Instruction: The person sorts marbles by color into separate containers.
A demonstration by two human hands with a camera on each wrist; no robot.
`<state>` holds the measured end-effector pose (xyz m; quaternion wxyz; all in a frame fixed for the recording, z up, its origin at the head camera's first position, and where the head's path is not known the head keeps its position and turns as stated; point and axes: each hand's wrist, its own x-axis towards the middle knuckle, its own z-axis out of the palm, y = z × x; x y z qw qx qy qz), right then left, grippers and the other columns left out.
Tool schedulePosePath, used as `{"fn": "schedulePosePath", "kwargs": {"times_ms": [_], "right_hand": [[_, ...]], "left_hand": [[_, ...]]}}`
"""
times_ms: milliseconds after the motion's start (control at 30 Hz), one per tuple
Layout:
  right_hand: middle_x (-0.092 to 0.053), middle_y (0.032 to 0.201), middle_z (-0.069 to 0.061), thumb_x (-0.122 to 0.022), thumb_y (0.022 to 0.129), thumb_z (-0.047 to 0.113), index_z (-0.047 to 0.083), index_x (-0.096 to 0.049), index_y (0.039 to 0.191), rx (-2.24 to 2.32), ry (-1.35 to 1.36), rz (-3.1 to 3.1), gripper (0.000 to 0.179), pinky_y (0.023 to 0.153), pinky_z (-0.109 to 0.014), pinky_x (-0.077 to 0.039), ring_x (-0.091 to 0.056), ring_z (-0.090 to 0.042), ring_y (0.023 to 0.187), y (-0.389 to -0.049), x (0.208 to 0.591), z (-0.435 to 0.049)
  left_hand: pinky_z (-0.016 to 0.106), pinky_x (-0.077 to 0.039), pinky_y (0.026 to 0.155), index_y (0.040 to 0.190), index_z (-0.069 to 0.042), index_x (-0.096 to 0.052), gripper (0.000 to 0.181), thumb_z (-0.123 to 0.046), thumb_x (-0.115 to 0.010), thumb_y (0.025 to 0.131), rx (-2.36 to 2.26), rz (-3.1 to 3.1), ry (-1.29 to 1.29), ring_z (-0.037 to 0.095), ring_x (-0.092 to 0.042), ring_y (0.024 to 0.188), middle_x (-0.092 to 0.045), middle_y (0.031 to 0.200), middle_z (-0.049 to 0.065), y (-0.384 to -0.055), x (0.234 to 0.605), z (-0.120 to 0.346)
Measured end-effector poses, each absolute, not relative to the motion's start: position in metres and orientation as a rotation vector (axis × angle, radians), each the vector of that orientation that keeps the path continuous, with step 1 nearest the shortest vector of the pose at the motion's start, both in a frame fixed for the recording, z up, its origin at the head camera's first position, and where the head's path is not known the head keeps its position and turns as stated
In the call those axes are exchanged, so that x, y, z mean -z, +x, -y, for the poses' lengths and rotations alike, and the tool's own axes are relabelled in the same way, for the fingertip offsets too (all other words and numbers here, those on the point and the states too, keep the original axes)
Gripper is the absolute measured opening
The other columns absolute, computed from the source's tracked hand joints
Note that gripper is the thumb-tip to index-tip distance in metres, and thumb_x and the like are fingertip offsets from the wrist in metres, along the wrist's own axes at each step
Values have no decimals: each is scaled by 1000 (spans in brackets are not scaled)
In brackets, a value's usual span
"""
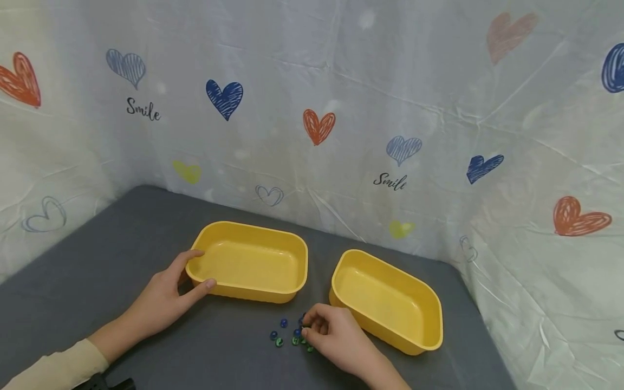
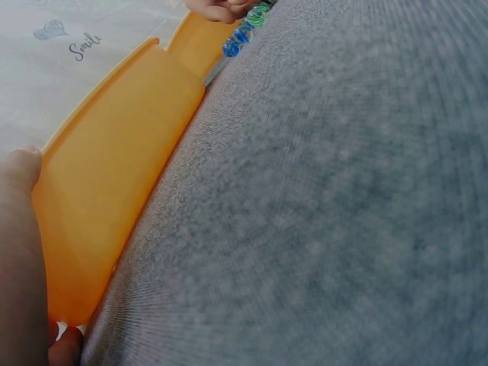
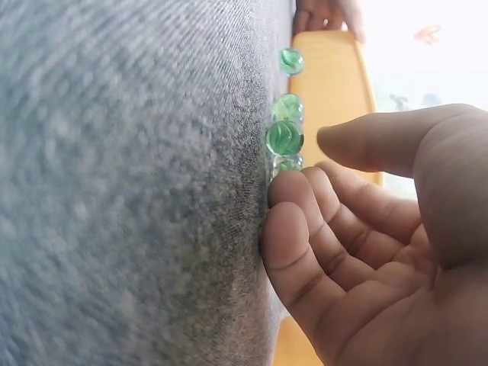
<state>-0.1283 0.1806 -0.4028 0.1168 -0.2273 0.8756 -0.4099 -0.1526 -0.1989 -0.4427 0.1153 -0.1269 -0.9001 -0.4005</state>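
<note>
A white cloth backdrop (image 1: 273, 54) printed with coloured hearts is hung behind a dark grey surface (image 1: 161, 341). By the left hand (image 1: 158, 300), the end of a yellow, rounded rectangular tub (image 1: 253, 262) is gripped between thumb and fingers. The right hand (image 1: 341, 338) is held half-curled, its thumb parted from its fingers; small round blue glass marbles (image 1: 284, 323) and green glass marbles (image 3: 285, 138) are clustered at and left of its fingertips. A second yellow tub (image 1: 385, 295) is placed just to its right.
</note>
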Motion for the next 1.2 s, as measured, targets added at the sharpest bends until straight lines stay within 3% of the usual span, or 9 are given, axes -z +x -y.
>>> {"fn": "schedulePosePath", "kwargs": {"times_ms": [467, 833, 1200], "right_hand": [[-62, 72, 7, -76, 89, 20, 23, -71, 85, 1135, -725, -2523, 7, 55, -27, -49, -57, -9, 61, -126, 406, -179], [-61, 75, 15, -78, 88, 20, 25, -72, 90, 994, -879, -2531, 8, 58, -22, -50, -56, -2, 63, -123, 406, -172], [-61, 74, 14, -74, 90, 18, 24, -71, 91, 1005, -896, -2522, 7, 57, -22, -49, -55, -2, 62, -123, 407, -171]], "left_hand": [[53, -49, 92, 150, -15, -33, 74, -53, -64, 94, 1171, 2645, -370, 34, -56, 124, -43, 149, 22, -152, 442, 198], [52, -50, 91, 150, -15, -33, 73, -51, -64, 94, 1172, 2632, -380, 34, -57, 123, -45, 147, 22, -152, 443, 200], [52, -49, 91, 150, -15, -33, 73, -52, -64, 94, 1156, 2633, -380, 33, -58, 123, -45, 148, 21, -152, 442, 199]]}}
